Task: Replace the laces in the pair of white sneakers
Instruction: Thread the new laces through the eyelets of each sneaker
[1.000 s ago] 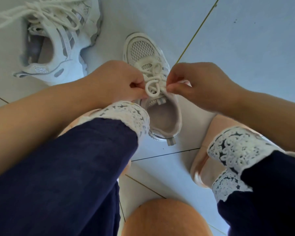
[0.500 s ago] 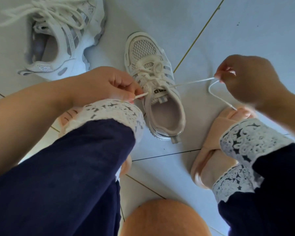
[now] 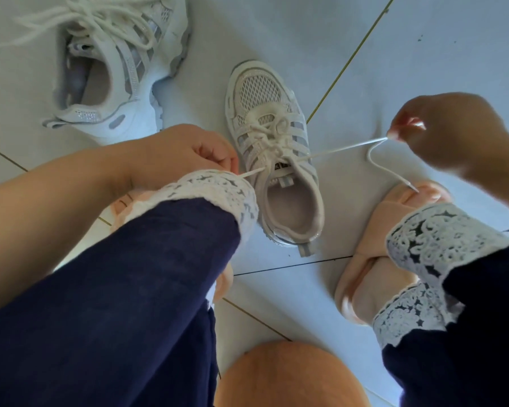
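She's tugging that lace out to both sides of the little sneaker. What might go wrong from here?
1. Nothing pins the small sneaker down while the left hand and right hand pull the lace taut, so it may slide or tip on the tiled floor.
2. The lace's free tip dangles by the pink sandal and could get stepped on.
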A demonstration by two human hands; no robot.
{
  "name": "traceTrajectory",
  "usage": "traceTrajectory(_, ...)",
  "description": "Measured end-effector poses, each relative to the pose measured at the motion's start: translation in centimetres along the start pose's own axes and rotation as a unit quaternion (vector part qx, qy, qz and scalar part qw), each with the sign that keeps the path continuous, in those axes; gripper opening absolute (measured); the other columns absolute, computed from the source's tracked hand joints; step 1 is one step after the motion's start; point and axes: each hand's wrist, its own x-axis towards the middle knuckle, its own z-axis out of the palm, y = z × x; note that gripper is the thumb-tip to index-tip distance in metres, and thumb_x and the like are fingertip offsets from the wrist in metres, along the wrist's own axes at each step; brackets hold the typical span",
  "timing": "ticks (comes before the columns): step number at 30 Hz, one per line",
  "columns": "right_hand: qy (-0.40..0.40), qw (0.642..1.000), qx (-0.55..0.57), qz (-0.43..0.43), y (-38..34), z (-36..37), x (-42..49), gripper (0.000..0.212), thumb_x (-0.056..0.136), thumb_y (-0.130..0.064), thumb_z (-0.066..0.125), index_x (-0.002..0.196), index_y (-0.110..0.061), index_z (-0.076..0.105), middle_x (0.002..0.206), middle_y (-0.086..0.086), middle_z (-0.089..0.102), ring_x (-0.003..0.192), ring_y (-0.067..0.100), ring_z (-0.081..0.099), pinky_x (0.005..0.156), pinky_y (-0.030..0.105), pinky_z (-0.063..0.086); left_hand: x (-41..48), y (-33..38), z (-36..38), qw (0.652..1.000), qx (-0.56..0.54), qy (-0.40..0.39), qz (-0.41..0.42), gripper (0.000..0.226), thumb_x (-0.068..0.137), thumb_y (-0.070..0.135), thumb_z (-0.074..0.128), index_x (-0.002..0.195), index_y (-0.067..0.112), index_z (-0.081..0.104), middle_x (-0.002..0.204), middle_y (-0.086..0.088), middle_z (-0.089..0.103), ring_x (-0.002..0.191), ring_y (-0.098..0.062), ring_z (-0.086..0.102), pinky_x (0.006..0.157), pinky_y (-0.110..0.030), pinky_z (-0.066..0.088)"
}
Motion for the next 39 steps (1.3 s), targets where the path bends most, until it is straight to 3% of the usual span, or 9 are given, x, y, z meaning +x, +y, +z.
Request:
traceTrajectory(3,-0.021,0.997,0.026,-0.068,-1.8,0.4,-0.5,0.012,0.086,-0.024,0.060,0.096,-0.020,0.065,0.105,0.005,0.064,0.102,0.026,0.053,0.082,0.031,0.034,0.2,0.8,0.8,0.999,0.007,0.035,-0.006,0.022,0.072,0.036,0.071,0.067,0.017,0.061,0.089,0.004,0.067,0.078,-0.009,0.060,0.074,-0.028,0.046)
traceTrajectory(8,-0.063,0.955,0.238,-0.167,-7.6,-0.3,-2.8,0.040,0.068,-0.065,0.053,0.095,-0.036,0.053,0.087,-0.024,0.053,0.081,-0.001,0.051,0.071,0.013,0.037,1.6,2.5,2.7,0.987,0.113,0.116,-0.006,0.059,0.045,0.071,0.063,0.080,0.025,0.049,0.079,0.008,0.059,0.074,-0.011,0.055,0.069,-0.029,0.045)
traceTrajectory(11,-0.093,0.963,0.198,-0.158,-9.2,0.6,-2.9,0.049,0.067,-0.062,0.057,0.098,-0.027,0.045,0.080,-0.015,0.052,0.076,0.008,0.051,0.064,0.025,0.036,2.3,2.8,3.2,0.974,0.176,0.139,-0.009,0.044,0.054,0.060,0.059,0.076,0.026,0.042,0.074,0.007,0.054,0.068,-0.012,0.051,0.064,-0.031,0.044)
traceTrajectory(16,-0.024,0.981,0.107,-0.162,-9.1,1.0,-3.1,0.016,0.085,-0.031,0.054,0.087,-0.018,0.046,0.070,-0.005,0.052,0.071,0.019,0.050,0.060,0.030,0.033,3.0,2.4,4.2,0.966,0.208,0.153,-0.002,0.026,0.071,0.028,0.059,0.064,0.027,0.034,0.066,0.007,0.044,0.059,-0.008,0.039,0.051,-0.025,0.031)
traceTrajectory(18,-0.006,0.984,0.046,-0.174,-9.7,1.1,-3.1,0.019,0.084,-0.031,0.051,0.089,-0.013,0.046,0.070,0.001,0.055,0.065,0.025,0.052,0.055,0.032,0.036,2.9,2.4,4.8,0.962,0.211,0.174,0.020,0.028,0.073,0.029,0.056,0.063,0.028,0.030,0.063,0.008,0.040,0.056,-0.006,0.036,0.049,-0.024,0.027)
traceTrajectory(23,-0.030,0.973,-0.068,-0.218,-10.3,1.1,-2.4,0.037,0.089,-0.046,0.041,0.068,-0.018,0.026,0.059,-0.004,0.036,0.047,0.013,0.031,0.045,0.025,0.016,2.9,2.1,5.7,0.935,0.262,0.233,0.056,0.024,0.079,0.028,0.053,0.071,0.019,0.032,0.057,0.012,0.030,0.051,-0.003,0.026,0.046,-0.023,0.020)
traceTrajectory(27,-0.030,0.976,-0.019,-0.217,-8.7,0.9,-2.4,0.030,0.089,-0.045,0.038,0.071,-0.021,0.033,0.058,-0.008,0.034,0.050,0.008,0.028,0.046,0.027,0.017,2.8,1.6,4.7,0.935,0.280,0.201,0.082,0.030,0.078,0.027,0.050,0.060,0.024,0.026,0.053,0.009,0.032,0.048,-0.005,0.028,0.045,-0.023,0.022)
traceTrajectory(34,0.007,0.984,0.056,-0.171,-7.7,0.9,-2.7,0.030,0.086,-0.045,0.048,0.068,-0.024,0.037,0.055,-0.010,0.037,0.055,0.016,0.033,0.048,0.028,0.019,2.6,1.8,4.0,0.943,0.221,0.216,0.124,0.018,0.079,0.034,0.046,0.069,0.019,0.040,0.053,0.009,0.040,0.049,-0.006,0.038,0.050,-0.029,0.034)
traceTrajectory(39,0.038,0.984,0.075,-0.157,-8.3,1.4,-2.8,0.018,0.081,-0.039,0.050,0.082,-0.023,0.041,0.074,-0.003,0.053,0.066,0.021,0.048,0.058,0.033,0.039,3.3,2.2,5.0,0.941,0.203,0.247,0.109,0.019,0.078,0.029,0.056,0.076,0.017,0.041,0.063,-0.001,0.051,0.058,-0.022,0.046,0.058,-0.032,0.038)
